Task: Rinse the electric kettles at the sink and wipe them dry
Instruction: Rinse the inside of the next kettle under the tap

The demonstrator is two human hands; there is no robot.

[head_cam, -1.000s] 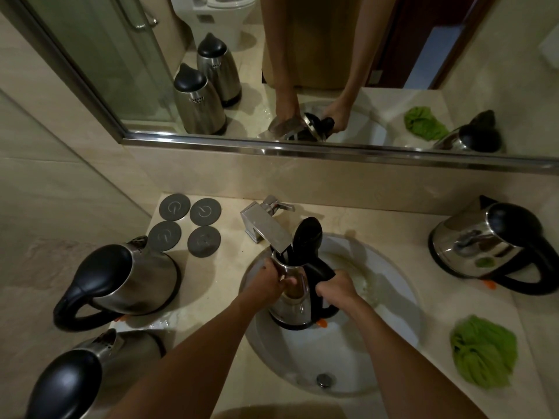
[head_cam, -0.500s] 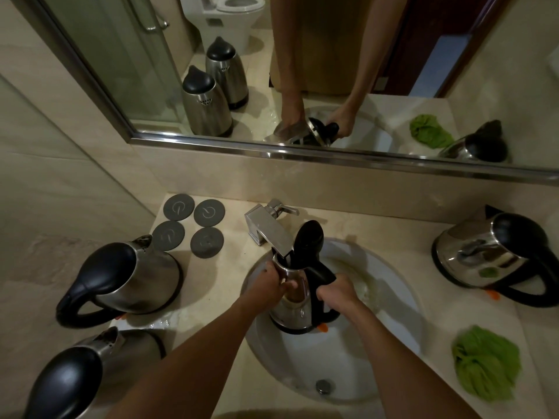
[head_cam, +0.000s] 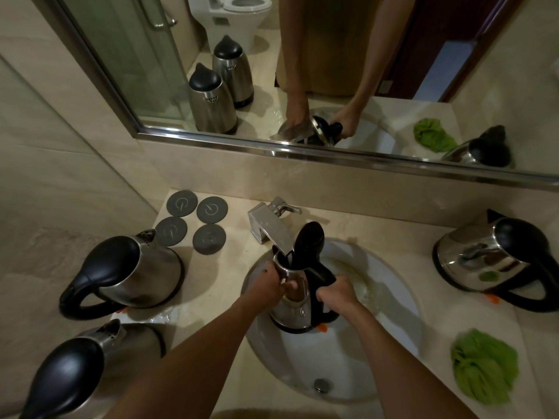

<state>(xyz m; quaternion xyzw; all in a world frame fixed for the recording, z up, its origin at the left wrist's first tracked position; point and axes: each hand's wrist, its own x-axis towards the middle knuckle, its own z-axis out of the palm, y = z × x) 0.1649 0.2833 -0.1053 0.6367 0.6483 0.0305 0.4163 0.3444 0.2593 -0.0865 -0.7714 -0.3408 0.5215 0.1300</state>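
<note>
So the right hand point(head_cam: 335, 294) has its fingers point(head_cam: 325, 296) curled tight round the black handle of the kettle point(head_cam: 295, 309), and the left hand point(head_cam: 272, 285) is wrapped round the steel body just under the rim, thumb side toward the spout. Both clamped on, nothing loose. The kettle sits upright, low in the sink point(head_cam: 393, 337), dead centre of the frame, lid point(head_cam: 308, 241) flipped up and the mouth right under the square faucet point(head_cam: 269, 228).

My guess on handling: it's getting heavier as it fills, and wet polished steel is slick, so that left-hand grip on the body is the one likely to slide. The handle is the real hold, plastic and shaped for it. The hinged lid looks like the fragile bit, wouldn't lift by that. Also I'd keep the base out of the water, electrics down there.

Further out on the counter point(head_cam: 236, 352): two more kettles at lower left point(head_cam: 130, 273) point(head_cam: 90, 358), another one at the right edge point(head_cam: 490, 258), four grey round pads point(head_cam: 208, 238) upper left of the basin, and a green cloth point(head_cam: 484, 364) lower right for the drying part.
</note>
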